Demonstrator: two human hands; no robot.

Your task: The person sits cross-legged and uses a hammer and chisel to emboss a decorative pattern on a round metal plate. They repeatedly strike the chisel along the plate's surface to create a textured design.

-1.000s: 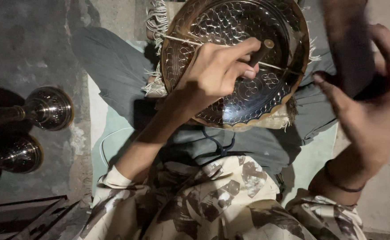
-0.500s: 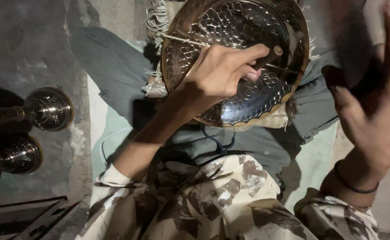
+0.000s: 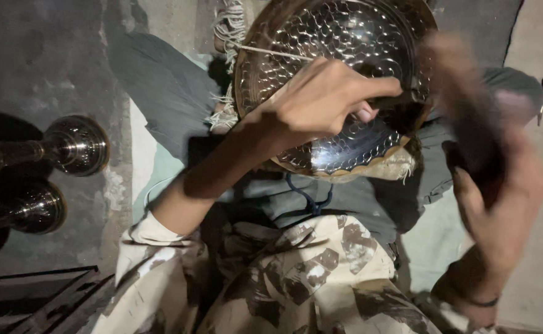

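A big round shiny metal tray (image 3: 345, 43) with a bumpy pattern sits on the person's lap at 12 o'clock. The left hand (image 3: 321, 99) reaches from 7 o'clock and rests on the tray, fingers pinched around a thin dark tool (image 3: 401, 98) that lies nearly flat and points to 3 o'clock. The right hand (image 3: 500, 204) is lifted at 3 o'clock, gripping a dark blurry block (image 3: 463, 105) that stands up. Two shiny metal stands (image 3: 76, 145) lie on the floor at 9 o'clock.

A round, shiny metal bowl (image 3: 345, 55) with a dimpled, hammered inside lies tilted on the person's lap.
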